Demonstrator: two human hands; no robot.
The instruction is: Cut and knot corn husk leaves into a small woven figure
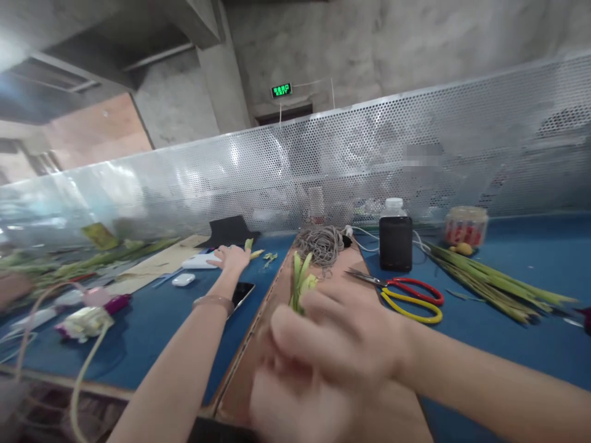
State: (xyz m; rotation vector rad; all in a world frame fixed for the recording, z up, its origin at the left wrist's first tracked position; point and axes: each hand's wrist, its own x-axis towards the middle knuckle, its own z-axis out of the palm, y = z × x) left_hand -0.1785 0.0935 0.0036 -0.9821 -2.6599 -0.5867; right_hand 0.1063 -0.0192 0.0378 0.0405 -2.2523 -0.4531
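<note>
My right hand (346, 332), blurred by motion, comes in from the right with its fingers curled together; what they pinch is hidden. Just below, my left hand (300, 403) is strongly smeared and looks closed. Green leaf stalks (302, 277) stick up beyond both hands, in line with my left fist, their lower ends covered. Under the hands lies a brown board (277, 295). Scissors (406, 295) with one red and one yellow handle rest to the right, blades slightly apart. Grey cord (323, 243) is heaped at the board's far end.
At left, an arm with a bracelet (215, 301), seemingly another person's, reaches over a phone (242, 294). Long green stalks (498, 277), a black box-like object (396, 243) and a jar (466, 224) stand or lie right. A perforated metal screen (207, 169) closes the back.
</note>
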